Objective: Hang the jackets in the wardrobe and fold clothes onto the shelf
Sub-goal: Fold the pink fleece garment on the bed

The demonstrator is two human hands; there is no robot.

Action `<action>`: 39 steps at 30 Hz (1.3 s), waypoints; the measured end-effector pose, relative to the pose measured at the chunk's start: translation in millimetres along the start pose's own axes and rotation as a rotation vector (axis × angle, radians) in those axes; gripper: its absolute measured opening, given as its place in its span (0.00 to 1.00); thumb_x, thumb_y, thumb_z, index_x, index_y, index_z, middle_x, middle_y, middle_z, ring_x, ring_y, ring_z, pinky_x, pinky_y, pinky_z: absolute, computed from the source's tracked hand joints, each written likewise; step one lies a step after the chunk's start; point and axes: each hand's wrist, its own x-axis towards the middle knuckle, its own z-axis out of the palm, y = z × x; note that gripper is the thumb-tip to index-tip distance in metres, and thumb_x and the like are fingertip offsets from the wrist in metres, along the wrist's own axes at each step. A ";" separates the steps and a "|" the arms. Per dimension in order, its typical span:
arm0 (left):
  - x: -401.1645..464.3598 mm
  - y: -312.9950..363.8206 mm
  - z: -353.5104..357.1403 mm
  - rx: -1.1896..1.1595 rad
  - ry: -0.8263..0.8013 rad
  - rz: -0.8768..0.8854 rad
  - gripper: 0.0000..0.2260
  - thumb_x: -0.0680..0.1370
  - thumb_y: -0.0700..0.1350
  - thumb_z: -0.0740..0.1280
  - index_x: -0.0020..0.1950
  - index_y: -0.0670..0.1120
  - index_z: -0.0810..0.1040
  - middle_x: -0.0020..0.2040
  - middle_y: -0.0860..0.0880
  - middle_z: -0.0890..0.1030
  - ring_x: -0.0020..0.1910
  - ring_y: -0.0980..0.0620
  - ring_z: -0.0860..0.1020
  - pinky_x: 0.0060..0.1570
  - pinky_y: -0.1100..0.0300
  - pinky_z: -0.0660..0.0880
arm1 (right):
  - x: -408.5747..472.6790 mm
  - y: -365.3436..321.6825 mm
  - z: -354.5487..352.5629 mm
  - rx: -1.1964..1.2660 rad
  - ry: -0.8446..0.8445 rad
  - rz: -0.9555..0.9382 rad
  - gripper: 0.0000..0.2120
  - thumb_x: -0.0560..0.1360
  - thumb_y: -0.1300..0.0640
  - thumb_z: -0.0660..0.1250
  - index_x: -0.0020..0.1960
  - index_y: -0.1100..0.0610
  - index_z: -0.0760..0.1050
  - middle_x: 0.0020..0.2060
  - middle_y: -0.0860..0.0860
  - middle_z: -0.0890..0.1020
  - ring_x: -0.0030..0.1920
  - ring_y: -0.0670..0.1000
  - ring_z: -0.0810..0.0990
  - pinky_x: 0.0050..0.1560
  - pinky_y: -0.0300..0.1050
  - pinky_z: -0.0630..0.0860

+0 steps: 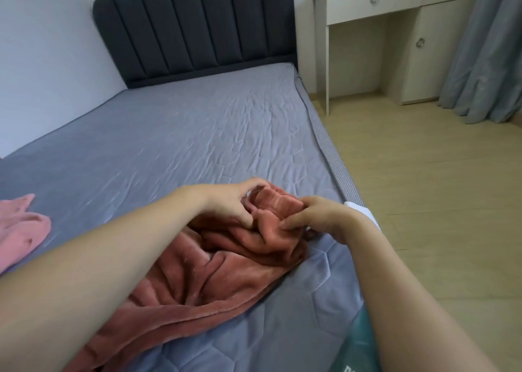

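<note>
A rust-red fleece garment lies crumpled on the grey quilted mattress, near its right edge. Its ribbed hem is bunched up between both hands. My left hand grips the bunched fabric from the left with curled fingers. My right hand pinches the same bunch from the right, thumb on top. A pink garment lies flat at the mattress's left edge, apart from both hands.
A dark padded headboard stands at the far end of the bed. A white dresser with drawers and a grey-blue curtain stand at the back right. Wooden floor runs along the bed's right side.
</note>
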 end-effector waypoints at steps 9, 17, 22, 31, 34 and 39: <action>-84.1 28.7 9.9 1.360 0.393 0.508 0.11 0.65 0.56 0.67 0.40 0.51 0.80 0.58 0.50 0.76 0.55 0.44 0.73 0.53 0.47 0.71 | -31.9 -32.3 15.8 -0.417 -0.060 -0.132 0.17 0.64 0.54 0.78 0.48 0.49 0.74 0.43 0.47 0.81 0.47 0.49 0.79 0.50 0.47 0.76; -133.3 -10.6 59.3 1.151 0.777 0.115 0.12 0.62 0.49 0.67 0.44 0.52 0.83 0.63 0.48 0.74 0.57 0.42 0.70 0.58 0.44 0.61 | -68.1 -42.6 44.9 -0.887 -0.025 -0.251 0.13 0.68 0.56 0.73 0.39 0.45 0.70 0.38 0.43 0.77 0.41 0.45 0.76 0.39 0.33 0.71; -138.0 -6.1 80.8 0.768 0.731 0.285 0.15 0.70 0.52 0.62 0.56 0.57 0.78 0.63 0.61 0.71 0.58 0.48 0.68 0.56 0.47 0.61 | -78.9 -51.5 50.7 -0.874 0.044 -0.482 0.13 0.65 0.56 0.70 0.37 0.49 0.65 0.34 0.41 0.70 0.37 0.36 0.71 0.36 0.29 0.65; -125.1 -8.0 85.4 0.583 0.523 -0.050 0.28 0.75 0.64 0.41 0.41 0.55 0.78 0.51 0.60 0.78 0.55 0.52 0.61 0.65 0.43 0.49 | -41.9 -22.1 44.6 -1.129 0.267 -0.302 0.18 0.73 0.45 0.66 0.62 0.44 0.69 0.64 0.47 0.61 0.65 0.51 0.60 0.66 0.51 0.61; -103.3 3.9 83.9 0.490 0.499 -0.287 0.32 0.73 0.72 0.41 0.50 0.58 0.80 0.50 0.55 0.77 0.64 0.47 0.60 0.63 0.39 0.49 | -22.7 -5.8 49.5 -1.138 0.347 -0.443 0.16 0.74 0.45 0.68 0.58 0.50 0.71 0.74 0.49 0.54 0.74 0.52 0.52 0.69 0.54 0.59; -67.2 25.3 84.9 0.462 0.424 -0.530 0.33 0.67 0.75 0.52 0.61 0.58 0.78 0.62 0.53 0.77 0.69 0.40 0.55 0.63 0.36 0.49 | -2.2 0.5 52.1 -1.094 0.420 -0.555 0.19 0.68 0.57 0.69 0.57 0.52 0.69 0.56 0.49 0.71 0.59 0.56 0.70 0.56 0.48 0.66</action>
